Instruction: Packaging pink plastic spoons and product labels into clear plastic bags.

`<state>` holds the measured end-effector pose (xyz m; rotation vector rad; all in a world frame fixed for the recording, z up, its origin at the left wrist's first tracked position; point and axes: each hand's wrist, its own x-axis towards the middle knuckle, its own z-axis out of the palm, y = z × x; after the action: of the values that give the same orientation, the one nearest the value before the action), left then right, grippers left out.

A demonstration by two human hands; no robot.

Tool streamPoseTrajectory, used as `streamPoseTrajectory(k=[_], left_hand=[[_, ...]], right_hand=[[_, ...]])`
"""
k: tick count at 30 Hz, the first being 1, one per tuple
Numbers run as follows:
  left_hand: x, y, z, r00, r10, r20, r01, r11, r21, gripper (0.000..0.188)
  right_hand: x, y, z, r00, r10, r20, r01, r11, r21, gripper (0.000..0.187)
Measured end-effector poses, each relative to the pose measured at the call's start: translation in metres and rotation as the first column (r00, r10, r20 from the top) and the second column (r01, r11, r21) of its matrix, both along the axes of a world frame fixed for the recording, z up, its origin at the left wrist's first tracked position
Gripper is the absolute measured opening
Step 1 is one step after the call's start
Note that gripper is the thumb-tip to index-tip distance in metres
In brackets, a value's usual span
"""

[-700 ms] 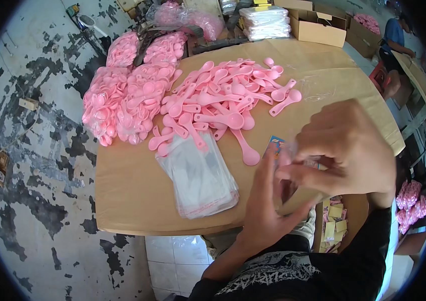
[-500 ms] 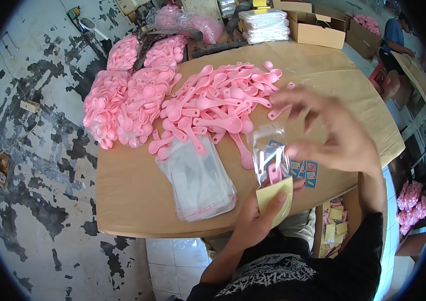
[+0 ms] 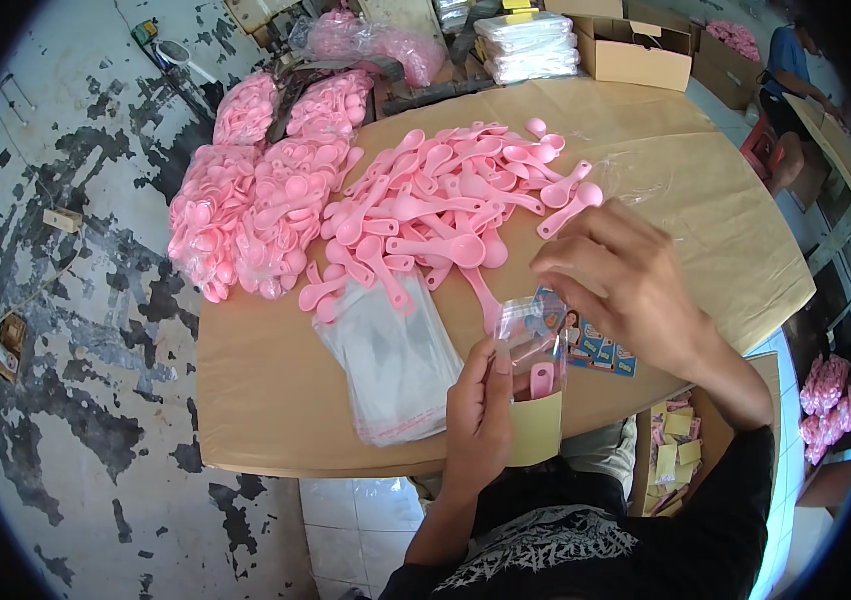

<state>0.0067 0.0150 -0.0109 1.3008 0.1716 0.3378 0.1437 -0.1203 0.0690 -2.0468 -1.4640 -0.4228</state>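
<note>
Half lost at the yellow card in the head view: the pink spoon, with only its handle end plain through the glare of the clear packet. Cut off by the dark rim, well beyond and right of the packet: a co-worker. Gripping the packet's left edge with the left hand, thumb in front, other fingers mostly hidden. Curling the right hand's fingers just above the packet's top, thumb and forefinger tips close; cannot tell whether meeting or pinching anything. Left of the packet, a stack of clear bags; beyond, a heap of pink spoons on the desk; right, blue printed sheets.
</note>
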Motion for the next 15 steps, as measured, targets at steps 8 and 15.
streamPoseTrajectory(k=[8,15], left_hand=[[-0.004,0.002,-0.005,1.0,-0.007,0.019,0.006,1.0,0.029,0.043],[-0.007,0.006,0.004,0.997,-0.047,-0.067,0.071,0.911,0.405,0.044]], right_hand=[[-0.01,0.008,-0.015,0.975,0.056,0.215,-0.052,0.998,-0.022,0.023],[-0.011,0.006,-0.013,0.932,0.059,0.356,-0.02,0.994,-0.111,0.026]])
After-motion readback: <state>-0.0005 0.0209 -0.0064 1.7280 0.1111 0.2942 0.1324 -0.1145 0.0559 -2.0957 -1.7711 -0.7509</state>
